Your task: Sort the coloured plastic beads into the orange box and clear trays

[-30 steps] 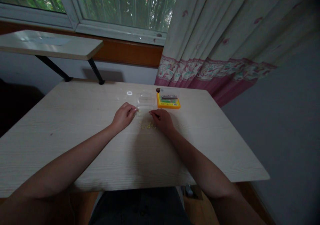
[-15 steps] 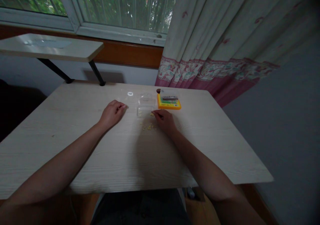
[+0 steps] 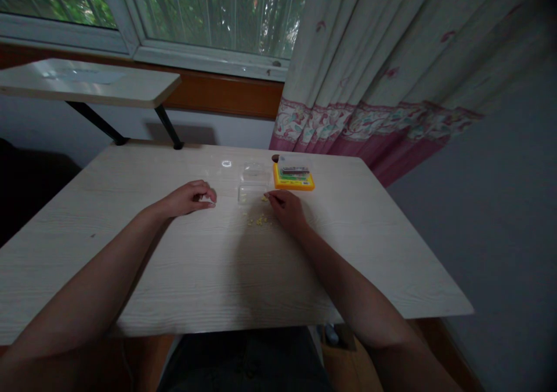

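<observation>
A clear plastic box (image 3: 250, 194) lies with its lid (image 3: 255, 172) folded back behind it. A few small pale yellow pieces are inside, near its left and right ends. My right hand (image 3: 286, 207) is at the box's right end with fingers and thumb pinched together; whatever is between the tips is too small to make out. More yellow pieces (image 3: 260, 221) lie scattered on the table just in front of the box. Left of the box, my left hand (image 3: 191, 198) rests on the tabletop, thumb and curved fingers apart, with nothing seen between them.
An orange-yellow case (image 3: 294, 177) with a clear cover stands behind my right hand, a small dark round object (image 3: 275, 158) beside it. The pale wooden table (image 3: 183, 287) carries a raised shelf (image 3: 130, 84) at the back left. A curtain (image 3: 348, 90) hangs behind.
My left hand has drawn back slightly left and toward me, and its fingers and thumb have parted. My right hand stays pinched at the box's right end.
</observation>
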A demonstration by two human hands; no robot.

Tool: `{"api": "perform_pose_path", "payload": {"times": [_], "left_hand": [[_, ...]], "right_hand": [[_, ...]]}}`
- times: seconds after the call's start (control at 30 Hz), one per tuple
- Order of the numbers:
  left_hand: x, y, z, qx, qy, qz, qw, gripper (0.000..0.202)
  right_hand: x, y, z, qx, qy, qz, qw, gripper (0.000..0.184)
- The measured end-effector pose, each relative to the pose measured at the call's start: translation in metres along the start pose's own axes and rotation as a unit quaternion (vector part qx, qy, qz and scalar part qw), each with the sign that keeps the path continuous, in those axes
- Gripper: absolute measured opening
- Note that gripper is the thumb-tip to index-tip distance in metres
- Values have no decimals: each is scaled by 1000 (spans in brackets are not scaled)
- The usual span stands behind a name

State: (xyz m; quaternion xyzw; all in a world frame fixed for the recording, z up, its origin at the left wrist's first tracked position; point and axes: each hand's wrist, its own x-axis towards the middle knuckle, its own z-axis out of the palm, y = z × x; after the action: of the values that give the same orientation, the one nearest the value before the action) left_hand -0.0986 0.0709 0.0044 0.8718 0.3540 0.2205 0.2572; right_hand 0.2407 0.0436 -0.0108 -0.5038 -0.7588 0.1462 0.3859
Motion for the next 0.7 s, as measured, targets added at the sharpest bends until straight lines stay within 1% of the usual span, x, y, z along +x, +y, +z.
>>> {"api": "perform_pose_path", "payload": {"times": [0.1, 0.2, 0.27, 0.33, 0.43, 0.53, 0.63, 0.7], "left_hand": [[2, 3, 4, 20, 9, 4, 1000, 26], [2, 5, 8, 47, 31, -14, 998, 25], [4, 11, 13, 55, 48, -27, 997, 24], [9, 23, 21, 50, 62, -33, 996, 24], [24, 48, 34, 36, 84, -27, 995, 23], [44, 70, 46, 66, 116, -8, 991, 22], [60, 79, 51, 98, 135, -1, 986, 23], [62, 80, 52, 106, 145, -14, 984, 26]], "right_hand": [[0, -1, 0, -1, 4, 2, 1000, 21], [0, -1, 1, 3, 4, -6, 1000, 22], [0, -1, 1, 3, 3, -6, 1000, 21], [1, -2, 2, 3, 3, 2, 1000, 21], [1, -3, 1, 8, 11, 19, 1000, 21], [1, -3, 1, 13, 19, 25, 999, 21], [1, -2, 0, 17, 17, 20, 1000, 21], [1, -1, 0, 20, 18, 20, 999, 22]]}}
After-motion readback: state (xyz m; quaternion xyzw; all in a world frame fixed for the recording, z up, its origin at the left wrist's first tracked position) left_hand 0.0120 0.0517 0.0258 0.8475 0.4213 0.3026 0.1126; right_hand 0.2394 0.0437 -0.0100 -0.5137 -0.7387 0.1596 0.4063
